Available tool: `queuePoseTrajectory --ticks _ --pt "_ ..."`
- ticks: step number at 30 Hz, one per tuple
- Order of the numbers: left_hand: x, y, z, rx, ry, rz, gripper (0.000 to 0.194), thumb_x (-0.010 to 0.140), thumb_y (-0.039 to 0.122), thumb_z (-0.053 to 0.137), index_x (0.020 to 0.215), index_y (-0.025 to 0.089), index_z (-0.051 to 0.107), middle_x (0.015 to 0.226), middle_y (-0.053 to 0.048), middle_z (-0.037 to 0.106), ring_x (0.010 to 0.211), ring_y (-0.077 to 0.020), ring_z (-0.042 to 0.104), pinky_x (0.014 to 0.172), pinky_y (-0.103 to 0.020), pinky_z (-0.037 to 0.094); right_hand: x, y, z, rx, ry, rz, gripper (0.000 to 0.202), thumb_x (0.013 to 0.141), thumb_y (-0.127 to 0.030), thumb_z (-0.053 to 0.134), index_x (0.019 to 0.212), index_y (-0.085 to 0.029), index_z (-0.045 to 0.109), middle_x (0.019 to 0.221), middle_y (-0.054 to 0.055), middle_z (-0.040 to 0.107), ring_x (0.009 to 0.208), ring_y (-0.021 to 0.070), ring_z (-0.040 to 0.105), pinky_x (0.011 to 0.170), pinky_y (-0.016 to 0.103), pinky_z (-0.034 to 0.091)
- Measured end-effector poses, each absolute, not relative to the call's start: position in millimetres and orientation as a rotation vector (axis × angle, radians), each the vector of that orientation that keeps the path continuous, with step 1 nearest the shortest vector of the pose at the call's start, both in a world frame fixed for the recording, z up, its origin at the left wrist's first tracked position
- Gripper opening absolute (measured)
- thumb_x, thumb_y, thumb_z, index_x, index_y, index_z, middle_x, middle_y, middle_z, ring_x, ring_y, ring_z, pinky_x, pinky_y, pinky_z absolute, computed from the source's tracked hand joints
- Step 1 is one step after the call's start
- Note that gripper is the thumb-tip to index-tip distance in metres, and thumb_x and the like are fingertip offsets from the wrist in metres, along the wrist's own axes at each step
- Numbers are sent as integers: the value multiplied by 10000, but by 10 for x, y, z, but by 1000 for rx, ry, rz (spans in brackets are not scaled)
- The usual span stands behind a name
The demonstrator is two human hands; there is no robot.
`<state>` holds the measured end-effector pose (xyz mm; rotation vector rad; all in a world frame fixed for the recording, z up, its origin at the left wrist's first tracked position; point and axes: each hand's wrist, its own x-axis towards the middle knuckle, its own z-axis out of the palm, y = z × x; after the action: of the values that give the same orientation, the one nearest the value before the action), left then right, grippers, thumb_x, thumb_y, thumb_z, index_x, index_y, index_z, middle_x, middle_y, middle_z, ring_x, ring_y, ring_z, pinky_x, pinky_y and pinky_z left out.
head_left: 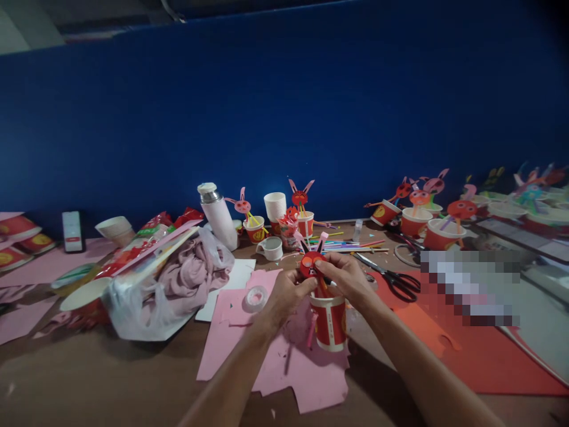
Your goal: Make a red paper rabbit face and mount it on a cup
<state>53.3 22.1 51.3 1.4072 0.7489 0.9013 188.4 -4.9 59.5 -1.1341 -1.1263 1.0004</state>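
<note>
My left hand and my right hand meet at a red paper rabbit face with pink and black ears. The fingers of both hands are closed on its edges, the left at its lower left, the right at its right side. Just below stands a red and white paper cup, upright on pink paper, with red sticks rising from its mouth behind my fingers. A pink strip hangs at the cup's left side. To the left lies a roll of clear tape.
Black scissors and red paper lie at the right. Behind are a thermos, a metal mug, coloured sticks and cups with paper figures. A plastic bag sits at the left.
</note>
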Motion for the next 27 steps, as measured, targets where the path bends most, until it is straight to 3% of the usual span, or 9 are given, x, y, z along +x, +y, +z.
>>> queuePoseTrajectory --ticks 27 --pt "531 233 448 1461 806 926 177 647 259 656 657 89 703 605 -40 650 568 -131 537 544 -217 419 1882 -29 563 -1108 -1145 982 245 640 -390 638 577 -174 540 543 -37 525 520 107 464 541 256 381"
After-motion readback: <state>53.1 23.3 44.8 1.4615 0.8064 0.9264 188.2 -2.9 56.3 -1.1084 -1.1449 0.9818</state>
